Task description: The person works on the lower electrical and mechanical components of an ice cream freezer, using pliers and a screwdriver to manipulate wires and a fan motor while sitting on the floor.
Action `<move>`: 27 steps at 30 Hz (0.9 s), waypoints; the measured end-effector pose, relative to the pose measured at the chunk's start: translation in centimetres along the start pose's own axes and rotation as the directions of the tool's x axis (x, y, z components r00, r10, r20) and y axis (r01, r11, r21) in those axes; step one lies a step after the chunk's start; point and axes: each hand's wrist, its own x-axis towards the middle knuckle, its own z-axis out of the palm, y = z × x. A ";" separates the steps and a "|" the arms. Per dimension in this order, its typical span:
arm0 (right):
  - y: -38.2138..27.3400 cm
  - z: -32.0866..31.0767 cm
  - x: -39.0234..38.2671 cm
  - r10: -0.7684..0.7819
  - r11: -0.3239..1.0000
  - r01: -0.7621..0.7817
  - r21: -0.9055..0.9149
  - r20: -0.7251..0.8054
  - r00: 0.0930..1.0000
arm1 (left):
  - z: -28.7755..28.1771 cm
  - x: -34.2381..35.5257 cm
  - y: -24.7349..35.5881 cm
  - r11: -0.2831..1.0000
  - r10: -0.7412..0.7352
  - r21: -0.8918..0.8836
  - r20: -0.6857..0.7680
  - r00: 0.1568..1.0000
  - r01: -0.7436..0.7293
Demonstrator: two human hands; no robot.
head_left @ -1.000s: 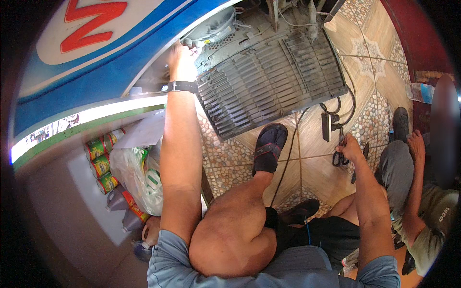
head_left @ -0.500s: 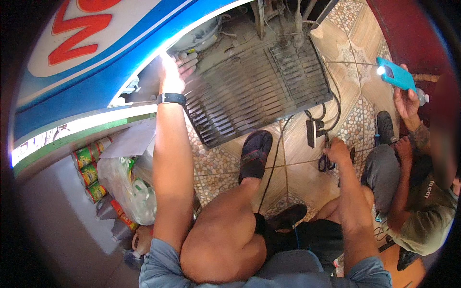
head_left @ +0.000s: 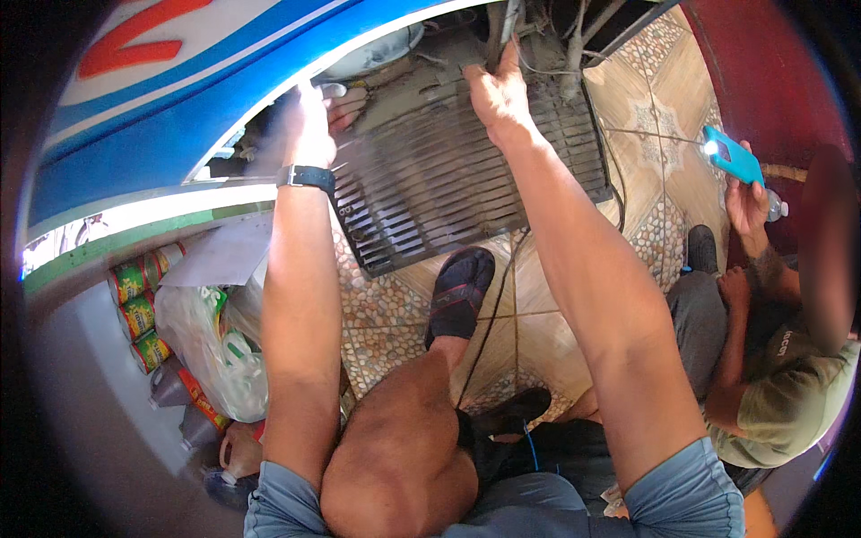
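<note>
My left hand [head_left: 309, 121], with a dark watch on its wrist, is under the edge of the blue panel [head_left: 215, 85]. Bright light and blur wash out part of it; its visible fingers reach sideways, apart. My right hand [head_left: 500, 97] reaches into the dusty open machine base, fingers closed around an upright metal post [head_left: 499, 45]; some fingertips are hidden. Between and below my hands lies the black slatted grille [head_left: 421, 193], coated in dust. A rounded grey metal part [head_left: 377, 56] sits behind my left hand.
At right, a crouching person's hand [head_left: 747, 211] holds a lit teal phone [head_left: 734, 157]. A black cable [head_left: 489, 336] crosses the tiled floor [head_left: 547, 350]. At left are colourful cans [head_left: 136, 316], a plastic bag [head_left: 215, 336] and bottles [head_left: 202, 426]. My shoe [head_left: 460, 291] stands below the grille.
My right hand has left the cable and the dark-handled tool on the floor and moved up to the metal post. My left hand stays under the blue panel. The view has shifted slightly.
</note>
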 end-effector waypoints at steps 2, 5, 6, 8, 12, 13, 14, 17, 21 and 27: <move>1.5 -0.4 0.9 -0.053 0.996 0.053 0.071 -0.006 0.999 | 1.5 -1.1 -0.4 0.998 0.055 -0.045 0.034 0.998 -0.054; 1.2 0.5 0.8 -0.038 0.996 0.035 0.082 0.035 0.999 | 0.6 -0.8 -0.1 0.994 0.060 -0.085 -0.045 0.997 -0.064; 1.4 0.2 0.8 -0.030 0.998 0.028 0.055 0.029 0.999 | 1.0 -1.0 -0.1 0.993 0.045 -0.111 -0.025 0.999 -0.048; 1.1 -0.1 0.6 -0.015 0.999 0.013 0.042 0.045 0.999 | 1.3 -1.9 0.7 0.996 0.063 -0.060 0.083 0.995 -0.059; 0.9 -0.1 0.5 -0.081 0.996 0.080 0.036 0.049 0.995 | 1.7 -2.1 1.4 0.996 0.011 -0.085 0.044 0.999 -0.007; 0.7 0.0 0.3 -0.070 0.998 0.070 0.003 0.047 0.996 | 1.4 -2.3 1.4 0.997 0.015 -0.078 0.052 0.999 -0.011; 0.5 0.1 0.1 -0.059 0.998 0.060 -0.030 0.044 0.997 | 1.3 -2.3 1.4 0.998 0.019 -0.065 0.062 0.998 -0.015; 1.0 -0.4 0.6 -0.053 0.996 0.057 -0.074 0.049 0.997 | 1.3 -2.1 1.2 0.999 0.036 -0.044 0.095 0.995 -0.032; 0.8 -0.8 0.4 -0.017 0.991 0.025 -0.131 0.062 0.998 | 1.5 -2.2 0.7 0.998 0.015 -0.057 0.106 0.994 -0.009; 0.0 -1.7 0.0 0.008 0.997 0.004 -0.077 0.154 0.988 | 1.0 -2.9 1.0 0.986 -0.132 -0.083 0.131 0.983 0.144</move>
